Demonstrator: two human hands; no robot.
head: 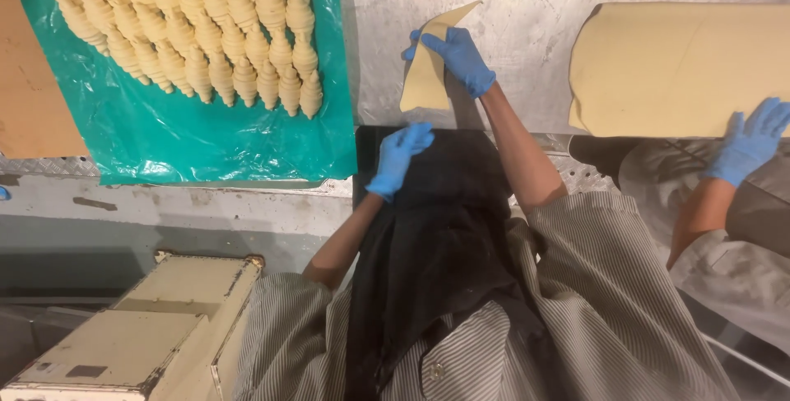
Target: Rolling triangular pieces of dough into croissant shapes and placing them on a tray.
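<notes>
Two gloved hands of the wearer are in view, both in blue gloves. The right hand [457, 57] lies on a triangular piece of dough [428, 72] on the floured metal table [527, 14]; its fingers are held close together and curl over the left edge of the triangle, thumb side hidden beneath the palm, so whether the dough is pinched or merely pressed cannot be told. The triangle sits near the table's front edge, its tip pointing up and to the right, its lower right part covered by the hand and forearm. The left hand [399, 156] hangs at the table's edge above the black apron [436, 244], fingers loosely bent and together, holding nothing visible; its fingertips are partly blurred.

Left of the table, a green plastic sheet [206, 137] carries rows of shaped croissants [197, 22]; the upper rows are cut off by the frame's top edge. A brown board [33, 96] shows only partly at the far left.

At right, a large dough sheet [683, 67] runs out of frame. A co-worker's gloved hand [750, 142] rests on its lower edge, fingers spread; the rest of that person is cut off. A cream metal box [148, 335] stands below left, its base out of view.
</notes>
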